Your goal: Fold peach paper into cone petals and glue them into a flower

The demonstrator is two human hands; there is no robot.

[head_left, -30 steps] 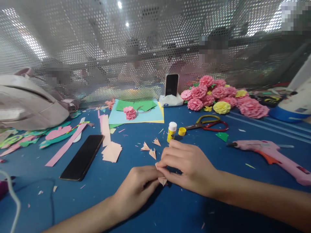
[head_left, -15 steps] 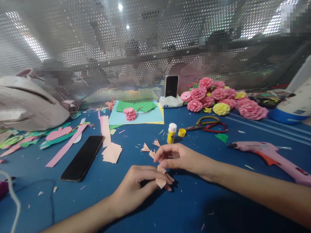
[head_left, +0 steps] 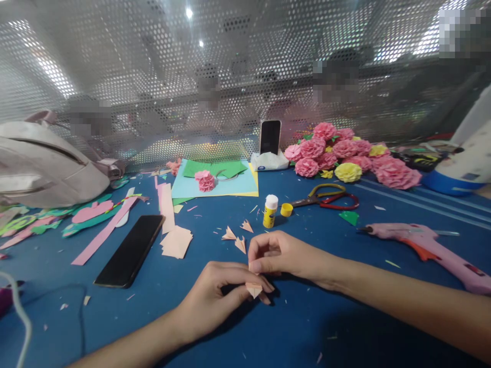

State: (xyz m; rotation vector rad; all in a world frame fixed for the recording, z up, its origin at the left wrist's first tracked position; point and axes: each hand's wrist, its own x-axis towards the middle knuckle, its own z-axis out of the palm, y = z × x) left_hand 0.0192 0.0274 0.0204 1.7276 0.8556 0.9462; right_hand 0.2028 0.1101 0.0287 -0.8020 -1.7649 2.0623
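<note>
My left hand pinches a small folded piece of peach paper low over the blue table. My right hand hovers just above it with fingers curled in a pinch at the paper's top edge. Three folded peach paper pieces lie on the table just beyond my hands. An uncapped glue stick stands behind them with its yellow cap beside it.
A black phone and a stack of peach paper squares lie to the left. Scissors, a pink glue gun and pink and yellow paper flowers sit to the right. A pale bag rests far left.
My right hand lifted off the folded paper, rose a little, then came back down to pinch at its top. My left hand kept hold of the paper throughout.
</note>
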